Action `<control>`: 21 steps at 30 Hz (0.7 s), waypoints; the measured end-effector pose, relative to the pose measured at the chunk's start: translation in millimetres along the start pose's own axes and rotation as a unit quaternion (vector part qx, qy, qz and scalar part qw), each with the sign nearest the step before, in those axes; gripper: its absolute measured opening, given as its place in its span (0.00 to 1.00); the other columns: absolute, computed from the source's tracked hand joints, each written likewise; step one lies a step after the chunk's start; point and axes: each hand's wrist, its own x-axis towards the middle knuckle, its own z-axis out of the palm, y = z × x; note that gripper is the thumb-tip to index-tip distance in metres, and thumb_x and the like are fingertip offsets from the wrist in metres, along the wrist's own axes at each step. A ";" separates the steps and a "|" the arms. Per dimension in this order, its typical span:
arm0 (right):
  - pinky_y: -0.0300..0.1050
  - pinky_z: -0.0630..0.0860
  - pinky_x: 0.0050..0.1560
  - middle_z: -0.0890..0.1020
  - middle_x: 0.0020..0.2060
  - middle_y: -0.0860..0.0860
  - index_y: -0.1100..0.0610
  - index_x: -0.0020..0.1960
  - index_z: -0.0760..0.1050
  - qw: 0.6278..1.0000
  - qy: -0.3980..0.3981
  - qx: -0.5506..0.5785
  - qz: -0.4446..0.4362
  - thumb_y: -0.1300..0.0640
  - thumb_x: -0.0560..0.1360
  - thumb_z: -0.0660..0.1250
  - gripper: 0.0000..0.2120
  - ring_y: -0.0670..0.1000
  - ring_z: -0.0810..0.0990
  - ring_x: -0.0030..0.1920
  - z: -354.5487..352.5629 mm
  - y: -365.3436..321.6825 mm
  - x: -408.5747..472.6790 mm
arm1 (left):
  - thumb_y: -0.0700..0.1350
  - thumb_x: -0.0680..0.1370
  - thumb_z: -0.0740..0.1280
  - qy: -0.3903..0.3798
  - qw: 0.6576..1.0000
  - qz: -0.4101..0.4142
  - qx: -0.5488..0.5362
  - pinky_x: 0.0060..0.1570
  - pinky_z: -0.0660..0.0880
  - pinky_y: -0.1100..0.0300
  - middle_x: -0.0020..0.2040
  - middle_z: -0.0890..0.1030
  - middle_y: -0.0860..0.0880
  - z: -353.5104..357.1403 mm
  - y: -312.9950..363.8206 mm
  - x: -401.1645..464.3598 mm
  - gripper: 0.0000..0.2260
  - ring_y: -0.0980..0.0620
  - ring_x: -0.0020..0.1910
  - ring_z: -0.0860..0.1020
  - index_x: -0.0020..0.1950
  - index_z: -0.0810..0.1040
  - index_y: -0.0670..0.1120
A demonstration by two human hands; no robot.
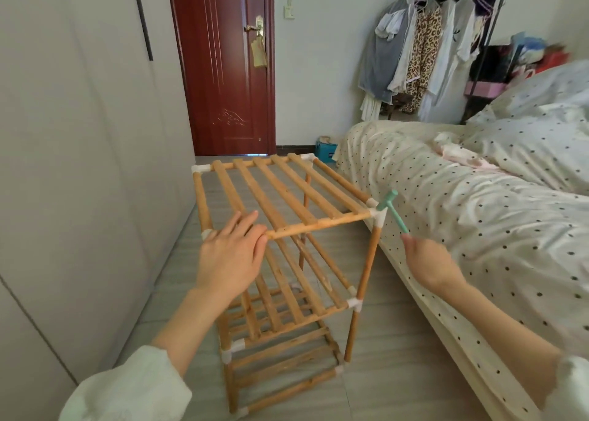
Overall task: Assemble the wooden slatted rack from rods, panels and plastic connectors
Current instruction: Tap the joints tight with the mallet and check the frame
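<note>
Two hands | left hand flat on rack | right hand grips hammer

The wooden rack stands upright on the floor, several tiers tall, built of light-brown round rods joined at the corners by white plastic connectors. Its top shelf is a panel of parallel slats running front to back, level and seated between the corner pieces. A second slatted shelf sits below it, and lower tiers follow beneath. Upright rods link the tiers. The near left top corner is covered.
</note>
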 end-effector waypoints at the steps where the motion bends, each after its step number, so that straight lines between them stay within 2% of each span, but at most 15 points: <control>1: 0.51 0.73 0.42 0.76 0.38 0.59 0.56 0.39 0.67 0.997 0.065 0.045 -0.019 0.50 0.83 0.46 0.19 0.60 0.75 0.40 -3.1 0.9 3.8 | 0.52 0.81 0.52 0.010 1.000 0.005 0.009 0.45 0.78 0.46 0.61 0.79 0.49 0.3 0.0 -0.2 0.19 0.44 0.61 0.77 0.53 0.82 0.51; 3: 0.52 0.69 0.42 0.75 0.38 0.60 0.61 0.47 0.69 0.976 0.190 0.107 -0.022 0.49 0.82 0.45 0.20 0.61 0.73 0.40 -11.4 -7.0 -0.3 | 0.51 0.81 0.52 0.025 0.999 0.015 0.015 0.43 0.79 0.47 0.60 0.80 0.48 -0.7 1.1 0.2 0.18 0.44 0.59 0.78 0.52 0.82 0.50; 4: 0.53 0.71 0.43 0.76 0.39 0.61 0.63 0.50 0.69 0.973 0.202 0.108 -0.019 0.49 0.82 0.46 0.20 0.62 0.74 0.41 -10.0 -9.0 -1.6 | 0.50 0.81 0.53 0.025 0.999 0.017 0.008 0.44 0.79 0.46 0.60 0.80 0.47 -0.5 1.5 0.1 0.17 0.43 0.59 0.79 0.52 0.82 0.50; 5: 0.55 0.73 0.46 0.78 0.42 0.62 0.63 0.53 0.69 0.982 0.166 0.085 -0.005 0.49 0.82 0.46 0.20 0.63 0.76 0.43 -1.9 -5.0 0.5 | 0.50 0.81 0.54 0.025 1.000 0.016 0.000 0.45 0.78 0.46 0.60 0.80 0.47 -0.3 2.2 -0.4 0.16 0.43 0.59 0.79 0.52 0.82 0.50; 7: 0.53 0.75 0.49 0.79 0.49 0.61 0.60 0.58 0.71 0.998 0.043 0.018 0.042 0.50 0.83 0.45 0.20 0.61 0.77 0.46 14.3 4.5 -1.9 | 0.50 0.81 0.53 0.038 0.999 0.013 -0.001 0.46 0.78 0.46 0.60 0.80 0.47 0.0 4.9 -2.5 0.17 0.43 0.59 0.79 0.52 0.82 0.49; 8: 0.52 0.74 0.48 0.79 0.49 0.60 0.60 0.57 0.72 0.998 0.037 0.013 0.049 0.50 0.83 0.45 0.21 0.61 0.77 0.45 16.2 6.2 0.1 | 0.50 0.81 0.53 0.045 0.999 0.014 0.003 0.45 0.78 0.47 0.60 0.80 0.47 0.1 5.7 -2.7 0.17 0.43 0.58 0.79 0.52 0.82 0.49; 10: 0.53 0.73 0.45 0.79 0.45 0.63 0.62 0.52 0.72 0.988 0.139 0.073 0.013 0.48 0.82 0.44 0.23 0.63 0.76 0.44 8.8 3.1 8.0 | 0.48 0.80 0.58 0.059 0.998 0.019 0.007 0.44 0.79 0.48 0.59 0.81 0.46 0.6 6.8 -2.6 0.13 0.41 0.57 0.79 0.51 0.82 0.48; 12: 0.55 0.71 0.44 0.78 0.43 0.64 0.64 0.53 0.70 0.967 0.229 0.111 0.011 0.48 0.82 0.45 0.23 0.65 0.76 0.44 0.6 -5.3 7.8 | 0.45 0.77 0.62 0.060 0.998 0.022 0.009 0.42 0.79 0.48 0.59 0.81 0.45 0.2 7.7 -2.4 0.09 0.40 0.57 0.79 0.49 0.82 0.47; 13: 0.55 0.71 0.44 0.78 0.42 0.63 0.64 0.54 0.70 0.971 0.215 0.102 0.006 0.49 0.82 0.45 0.22 0.65 0.76 0.44 1.8 -6.4 8.7 | 0.44 0.76 0.64 0.061 0.998 0.024 0.011 0.41 0.79 0.48 0.59 0.81 0.45 0.2 7.6 -2.2 0.08 0.40 0.57 0.79 0.49 0.82 0.47; 15: 0.53 0.74 0.46 0.77 0.43 0.59 0.61 0.56 0.70 0.997 0.065 0.018 0.046 0.48 0.83 0.45 0.21 0.62 0.77 0.45 16.2 0.7 3.0 | 0.43 0.75 0.66 0.066 0.997 0.028 0.018 0.40 0.78 0.48 0.59 0.81 0.45 0.9 8.7 -3.7 0.06 0.40 0.57 0.79 0.49 0.82 0.47; 16: 0.52 0.74 0.46 0.77 0.43 0.58 0.61 0.56 0.71 0.997 0.035 0.004 0.068 0.48 0.82 0.45 0.21 0.61 0.77 0.44 18.4 3.4 2.3 | 0.43 0.75 0.67 0.067 0.997 0.032 0.020 0.40 0.79 0.48 0.59 0.81 0.45 1.4 9.0 -4.0 0.05 0.40 0.57 0.79 0.48 0.82 0.47; 17: 0.52 0.74 0.46 0.77 0.43 0.58 0.62 0.55 0.72 0.997 0.049 0.019 0.052 0.48 0.82 0.45 0.23 0.61 0.76 0.44 18.2 6.9 4.8 | 0.43 0.75 0.67 0.068 0.997 0.036 0.023 0.40 0.79 0.48 0.58 0.81 0.45 2.6 8.9 -4.2 0.05 0.40 0.57 0.79 0.48 0.82 0.47; 20: 0.53 0.72 0.44 0.76 0.41 0.61 0.65 0.53 0.72 0.973 0.194 0.124 0.027 0.48 0.82 0.44 0.25 0.62 0.75 0.43 5.4 1.2 12.2 | 0.43 0.75 0.68 0.074 0.996 0.031 0.033 0.40 0.79 0.48 0.58 0.81 0.45 3.7 8.9 -2.8 0.04 0.40 0.57 0.79 0.48 0.81 0.48; 21: 0.55 0.73 0.46 0.77 0.42 0.62 0.65 0.54 0.72 0.969 0.203 0.138 0.016 0.47 0.82 0.44 0.25 0.63 0.76 0.44 5.2 -0.2 14.6 | 0.43 0.75 0.68 0.076 0.996 0.029 0.033 0.39 0.79 0.48 0.59 0.81 0.45 4.0 8.8 -1.9 0.04 0.40 0.57 0.79 0.48 0.81 0.48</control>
